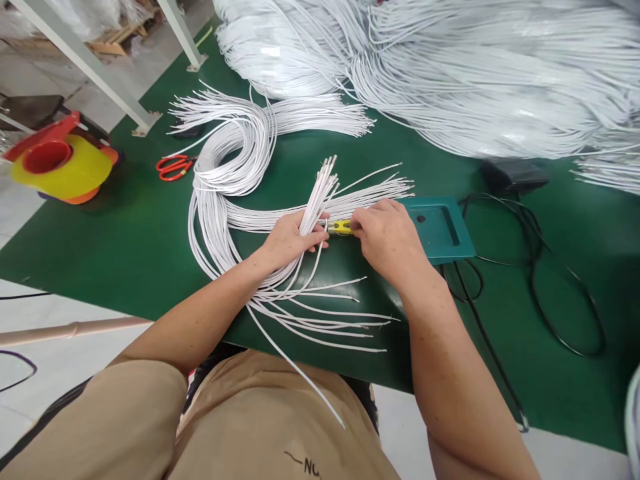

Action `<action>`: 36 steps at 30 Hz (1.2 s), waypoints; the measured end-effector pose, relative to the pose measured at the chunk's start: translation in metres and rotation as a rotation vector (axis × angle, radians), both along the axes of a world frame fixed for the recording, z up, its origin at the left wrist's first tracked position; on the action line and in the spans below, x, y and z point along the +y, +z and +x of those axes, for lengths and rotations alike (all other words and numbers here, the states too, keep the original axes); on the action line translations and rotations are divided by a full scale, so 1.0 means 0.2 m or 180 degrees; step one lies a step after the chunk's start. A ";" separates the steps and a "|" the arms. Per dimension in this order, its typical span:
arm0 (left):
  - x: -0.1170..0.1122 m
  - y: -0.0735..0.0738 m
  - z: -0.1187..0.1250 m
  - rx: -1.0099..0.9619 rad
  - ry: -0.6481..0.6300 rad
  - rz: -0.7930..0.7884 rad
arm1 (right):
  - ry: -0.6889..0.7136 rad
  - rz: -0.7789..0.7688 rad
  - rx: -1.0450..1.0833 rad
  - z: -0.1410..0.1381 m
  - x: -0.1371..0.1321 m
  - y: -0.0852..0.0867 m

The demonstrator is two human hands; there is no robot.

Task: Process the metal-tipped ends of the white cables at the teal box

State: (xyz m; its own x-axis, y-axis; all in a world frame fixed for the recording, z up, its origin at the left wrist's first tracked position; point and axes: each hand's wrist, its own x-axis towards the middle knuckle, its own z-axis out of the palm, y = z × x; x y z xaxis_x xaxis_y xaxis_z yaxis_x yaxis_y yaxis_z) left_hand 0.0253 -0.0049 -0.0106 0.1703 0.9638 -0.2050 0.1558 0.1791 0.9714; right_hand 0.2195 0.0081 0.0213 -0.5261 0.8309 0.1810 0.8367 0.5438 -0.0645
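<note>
My left hand (290,240) is closed around a bundle of white cables (320,193), whose cut ends fan upward and to the right. My right hand (385,233) is closed on a small yellow cutter (341,227), its tip touching the bundle beside my left thumb. Both hands rest on the green table (125,233). More white cables (320,320) lie loose under my left wrist, near the table's front edge. The bundle curls away to the left in a long loop (235,153).
A teal tray-like device (440,230) sits just right of my right hand, with black cords (540,280) trailing off. Red-handled scissors (174,167) lie at the left. A large heap of white cables (475,73) fills the far side. A yellow and red container (60,163) stands off the table.
</note>
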 end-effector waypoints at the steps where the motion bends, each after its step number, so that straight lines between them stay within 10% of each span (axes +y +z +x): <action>1: 0.00 0.00 0.00 0.0076 0.0014 0.0008 | -0.0021 0.0035 -0.0030 0.00 0.00 0.00; 15: 0.01 -0.01 -0.01 0.0105 0.0054 -0.0182 | -0.1123 0.0605 0.0239 0.06 -0.02 -0.05; 22: 0.00 0.01 -0.06 -0.0226 0.0122 -0.0172 | -0.0822 0.0578 0.0505 0.03 -0.04 -0.01; 28: 0.00 0.02 -0.09 -0.0298 0.0068 0.0001 | 0.1453 -0.0462 0.0921 -0.22 -0.21 0.03; 36: 0.02 0.03 -0.14 -0.0568 -0.0119 -0.0305 | 0.0559 -0.2072 0.1194 -0.26 -0.25 -0.04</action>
State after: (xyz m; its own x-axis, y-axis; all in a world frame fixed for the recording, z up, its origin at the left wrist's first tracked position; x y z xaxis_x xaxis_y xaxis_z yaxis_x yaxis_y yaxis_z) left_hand -0.0035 -0.0003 -0.0053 0.2475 0.9337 -0.2588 -0.0090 0.2693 0.9630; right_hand 0.1672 -0.0410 0.0141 -0.6600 0.7411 -0.1233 0.6007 0.4219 -0.6791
